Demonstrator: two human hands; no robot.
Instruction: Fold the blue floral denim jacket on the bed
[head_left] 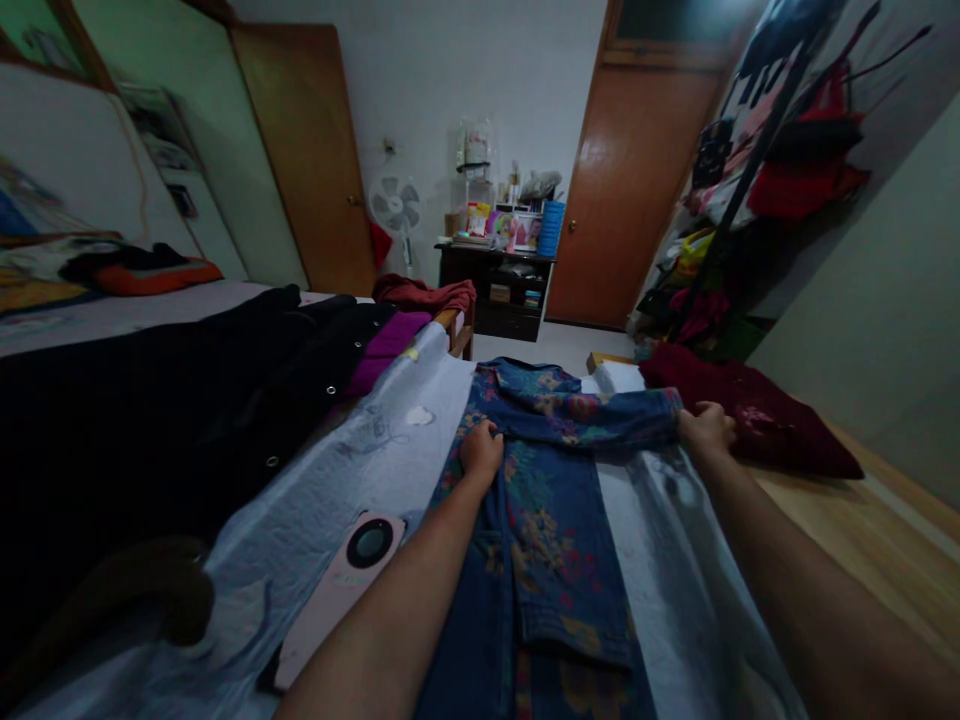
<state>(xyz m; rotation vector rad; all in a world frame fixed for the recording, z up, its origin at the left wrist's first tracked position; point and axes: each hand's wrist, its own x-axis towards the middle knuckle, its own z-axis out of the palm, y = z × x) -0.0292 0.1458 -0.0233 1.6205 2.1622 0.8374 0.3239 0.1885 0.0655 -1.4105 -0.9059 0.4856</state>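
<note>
A blue denim jacket (555, 520) with a coloured flower print lies spread on a pale cloth (405, 400). One sleeve runs down over its front, and the other is stretched out to the right. My right hand (706, 428) is closed on the cuff of that stretched sleeve. Resting at the jacket's left side, my left hand (482, 452) is closed on its fabric near the base of the sleeve. A pink phone (337, 580) with a round black camera ring lies left of my left forearm, partly covered by it.
Dark clothing (172, 400) with metal eyelets covers the left side. To the right, a dark red cushion (750, 410) sits on a wooden surface (825, 540). Beyond stand a black cabinet (491, 320), a white fan (396, 205) and a closed door (630, 180).
</note>
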